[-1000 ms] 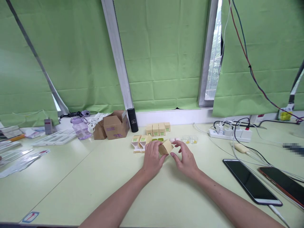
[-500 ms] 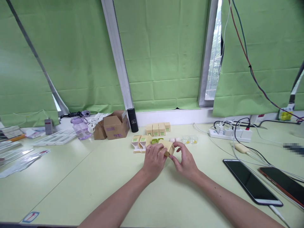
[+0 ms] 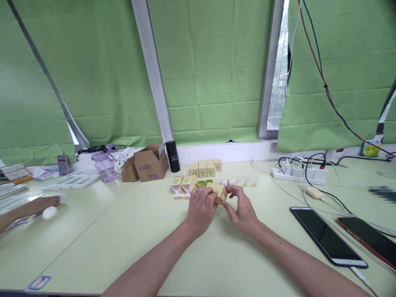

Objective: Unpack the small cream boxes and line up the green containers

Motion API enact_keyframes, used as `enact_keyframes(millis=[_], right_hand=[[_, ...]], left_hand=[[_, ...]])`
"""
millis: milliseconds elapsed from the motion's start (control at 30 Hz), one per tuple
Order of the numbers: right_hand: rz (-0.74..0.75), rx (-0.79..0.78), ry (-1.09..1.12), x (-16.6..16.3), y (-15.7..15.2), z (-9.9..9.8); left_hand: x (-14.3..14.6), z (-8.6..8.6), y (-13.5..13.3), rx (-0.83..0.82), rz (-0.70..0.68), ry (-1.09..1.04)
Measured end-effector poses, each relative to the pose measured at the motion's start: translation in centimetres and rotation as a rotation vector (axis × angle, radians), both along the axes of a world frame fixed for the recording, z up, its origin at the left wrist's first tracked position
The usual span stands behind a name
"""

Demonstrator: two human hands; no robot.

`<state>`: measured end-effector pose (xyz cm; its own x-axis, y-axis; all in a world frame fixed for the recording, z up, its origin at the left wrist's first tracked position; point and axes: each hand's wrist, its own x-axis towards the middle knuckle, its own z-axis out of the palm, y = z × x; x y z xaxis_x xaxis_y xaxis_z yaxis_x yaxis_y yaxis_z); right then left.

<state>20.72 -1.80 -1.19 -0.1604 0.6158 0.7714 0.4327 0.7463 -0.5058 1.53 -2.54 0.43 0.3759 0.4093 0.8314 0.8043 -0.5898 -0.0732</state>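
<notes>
A small tan cardboard box [image 3: 219, 191] is held above the table between my two hands. My left hand [image 3: 201, 206] wraps round its left side, hiding much of it. At the box's right end, my right hand [image 3: 240, 207] has its forefinger at the upper edge and its thumb at the lower corner. Flat, unfolded box blanks [image 3: 182, 187] lie just left and behind. Beyond the held box are small green pieces [image 3: 204, 182], pale pink pieces [image 3: 228, 182] and clear round cups [image 3: 247, 182] with yellow in them. Several finished-looking tan boxes [image 3: 206, 168] stand farther back.
Another person's hand [image 3: 46, 203] reaches in at the far left over plastic packets, beside a white round thing [image 3: 49, 212]. A brown carton [image 3: 151, 164], black flask [image 3: 173, 156] and purple bottle [image 3: 105, 167] line the back. Phones [image 3: 328, 236] and a power strip [image 3: 299, 175] with cables occupy the right.
Another person's hand and forearm have come in from the left edge, and a white round thing now shows beside them. My hands and the box have barely moved.
</notes>
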Motion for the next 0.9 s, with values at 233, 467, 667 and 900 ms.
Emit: enact_keyframes(millis=[233,467,667,900], right_hand=[[0.022,-0.034,0.009,0.2,0.0,0.1],[0.060,-0.113,0.059,0.2,-0.4,0.6],[0.032,-0.198,0.139,0.5,0.1,0.5],[0.004,0.077,0.167,1.2,1.0,1.2]], left_hand=[[0.0,-0.2,0.2,-0.041,-0.016,-0.009],[-0.5,-0.3,0.6,-0.133,-0.106,-0.073],[-0.6,-0.5,0.8,-0.177,-0.185,-0.098],[-0.6,-0.2,0.7,-0.227,-0.160,-0.083]])
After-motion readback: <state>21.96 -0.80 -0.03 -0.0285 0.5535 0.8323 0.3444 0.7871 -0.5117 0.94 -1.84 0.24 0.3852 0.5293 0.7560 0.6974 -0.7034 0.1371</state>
